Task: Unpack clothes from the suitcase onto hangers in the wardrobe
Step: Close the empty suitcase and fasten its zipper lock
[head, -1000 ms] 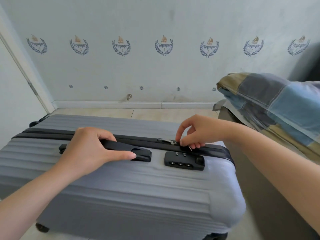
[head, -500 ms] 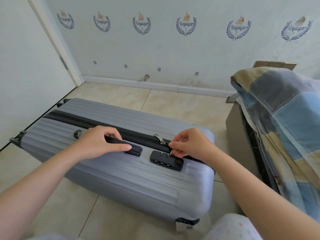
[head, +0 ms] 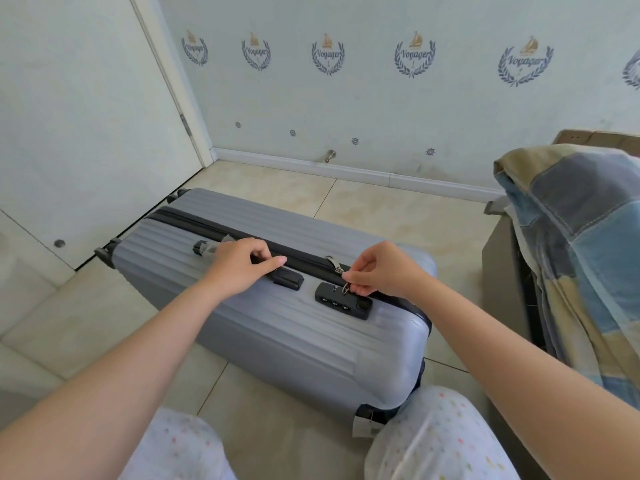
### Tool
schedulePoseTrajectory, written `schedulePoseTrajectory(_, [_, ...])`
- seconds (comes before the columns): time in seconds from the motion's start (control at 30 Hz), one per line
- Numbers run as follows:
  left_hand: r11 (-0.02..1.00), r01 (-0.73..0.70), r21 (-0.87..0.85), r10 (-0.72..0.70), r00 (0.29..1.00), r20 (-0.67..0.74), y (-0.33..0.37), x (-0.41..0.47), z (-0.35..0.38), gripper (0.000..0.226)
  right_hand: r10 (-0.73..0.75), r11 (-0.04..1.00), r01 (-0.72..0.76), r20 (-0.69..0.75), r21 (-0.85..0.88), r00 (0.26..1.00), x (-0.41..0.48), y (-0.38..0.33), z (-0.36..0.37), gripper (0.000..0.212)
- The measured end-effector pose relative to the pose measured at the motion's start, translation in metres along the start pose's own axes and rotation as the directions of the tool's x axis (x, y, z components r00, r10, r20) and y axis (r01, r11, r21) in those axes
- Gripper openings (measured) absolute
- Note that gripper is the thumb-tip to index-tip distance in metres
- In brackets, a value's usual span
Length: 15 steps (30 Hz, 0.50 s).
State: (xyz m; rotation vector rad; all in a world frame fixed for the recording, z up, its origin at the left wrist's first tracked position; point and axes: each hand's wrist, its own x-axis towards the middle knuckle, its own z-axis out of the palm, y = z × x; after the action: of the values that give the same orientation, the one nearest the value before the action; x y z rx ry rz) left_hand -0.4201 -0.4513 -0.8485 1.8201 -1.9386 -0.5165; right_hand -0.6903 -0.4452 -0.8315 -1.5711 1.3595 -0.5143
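Head view, looking down at the grey suitcase (head: 277, 327): closed, resting on its long side with the handle side up, on the tiled floor (head: 381, 209) just in front of the knees (head: 436, 438), with a white door (head: 86, 133) to the left and a patchwork blanket (head: 581, 237) apart to the right. No clothes, hangers or wardrobe to see here, so probably the very first step, opening the zip. Several ways to go wrong, given as judgement only. Cannot tell whether the zipper pull (head: 346, 288), touching the top edge of the combination lock (head: 343, 301), is fully free of it; if not free, dragging along the zipper track (head: 194, 221) would only strain the small metal tab or tear it out of the pinch. Thin and smooth, so easy to lose from a light grip. Likely to stick at the rounded corner near the right wrist if dragged at a wrong angle. Could also slide or tip the case if not held down at the handle. Now the hands. Left hand (head: 239, 268) palm down over the black handle (head: 287, 280), fingers curled round it, forefinger stretched along its top — apparently steadying the case. Right hand (head: 381, 271) bent at the wrist, thumb and forefinger closed tight on the pull just above the lock, other fingers folded under; second pull (head: 334, 264) lying free on the track just beside.
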Motion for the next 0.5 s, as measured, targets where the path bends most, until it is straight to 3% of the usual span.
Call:
schedulePoseTrajectory(0.1, [0.992, -0.126, -0.007, 0.126, 0.991, 0.050, 0.013, 0.013, 0.010, 0.004, 0.016, 1.000, -0.015, 0.032, -0.010, 0.999, 0.006, 0.001, -0.002, 0.014])
schedulePoseTrajectory(0.23, [0.925, -0.365, -0.102, 0.379, 0.901, 0.212, 0.047, 0.031, 0.034, 0.028, 0.030, 1.000, -0.030, 0.049, 0.008, 0.998, 0.006, -0.002, -0.003, 0.013])
schedulePoseTrajectory(0.37, [0.925, -0.354, -0.138, 0.379, 0.887, 0.262, 0.058, 0.035, 0.048, 0.013, 0.093, 0.992, -0.098, 0.064, 0.074, 0.994, 0.009, -0.001, -0.006, 0.012])
schedulePoseTrajectory(0.5, [0.935, -0.352, -0.054, 0.352, 0.891, 0.288, 0.064, 0.035, 0.044, 0.006, 0.111, 0.992, -0.115, 0.078, 0.056, 0.991, 0.013, -0.002, -0.004, 0.013])
